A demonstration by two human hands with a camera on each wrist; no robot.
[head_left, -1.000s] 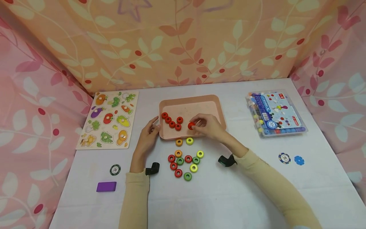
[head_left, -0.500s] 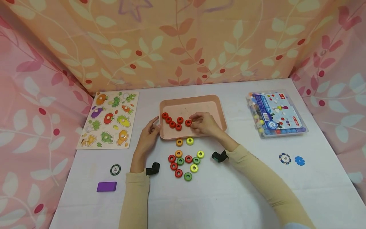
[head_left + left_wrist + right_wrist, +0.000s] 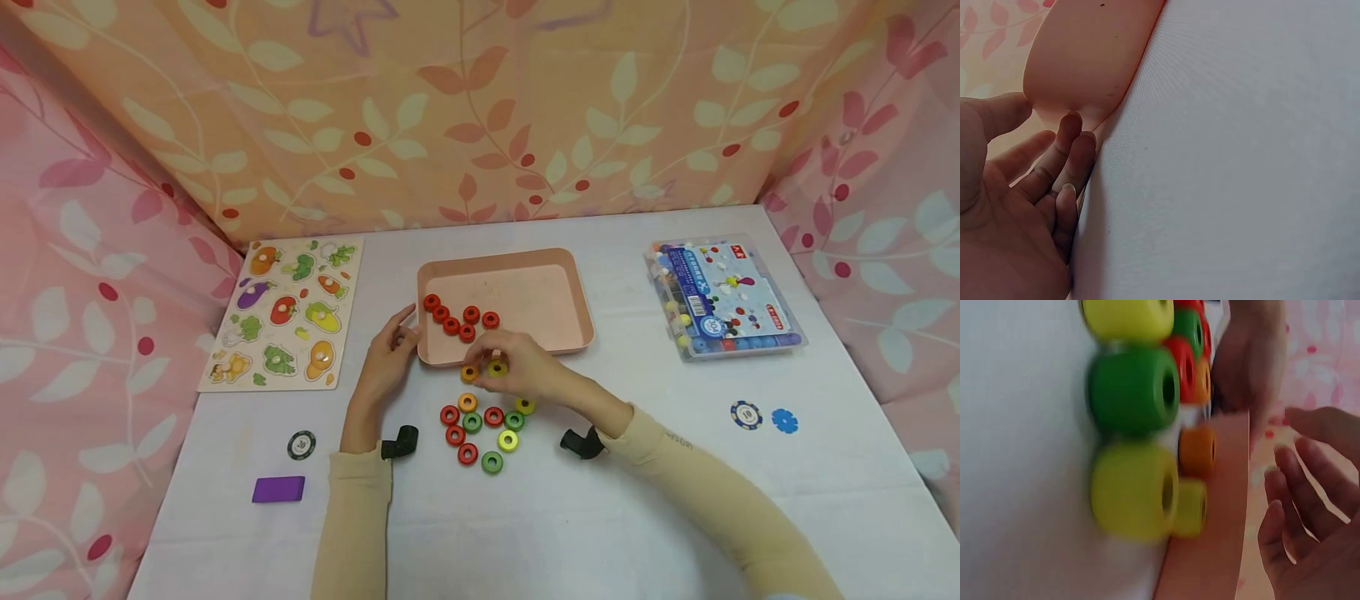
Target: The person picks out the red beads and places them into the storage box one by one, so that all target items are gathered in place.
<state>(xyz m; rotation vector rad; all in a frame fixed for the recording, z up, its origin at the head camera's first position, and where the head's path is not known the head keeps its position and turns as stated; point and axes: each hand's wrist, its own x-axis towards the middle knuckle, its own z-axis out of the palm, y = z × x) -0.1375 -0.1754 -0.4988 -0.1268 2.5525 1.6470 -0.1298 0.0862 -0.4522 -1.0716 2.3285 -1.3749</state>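
In the head view, my left hand (image 3: 388, 352) is at the left wall of the pink tray (image 3: 555, 337). The left wrist view shows its thumb and fingertips touching the tray's outer wall (image 3: 1085, 69), fingers loosely bent. My right hand (image 3: 521, 364) hovers over the tray's front edge, above a yellow ring bead (image 3: 497, 368) and an orange ring bead (image 3: 469, 373). Its fingers (image 3: 1297, 487) are loosely bent and hold nothing in the right wrist view. Several red ring beads (image 3: 452, 326) lie in the tray's left half, the rightmost red bead (image 3: 491, 320) among them.
Red, green, yellow and orange beads (image 3: 492, 462) lie in front of the tray. A vegetable puzzle board (image 3: 292, 312) is at left, with a purple block (image 3: 278, 489) and a chip (image 3: 302, 445) nearer. At right are a clear bead box (image 3: 723, 296) and two discs (image 3: 746, 415).
The right hand set a red bead down in the tray beside the other red ones, let go of it, and moved toward the front edge. The left hand has stayed in place.
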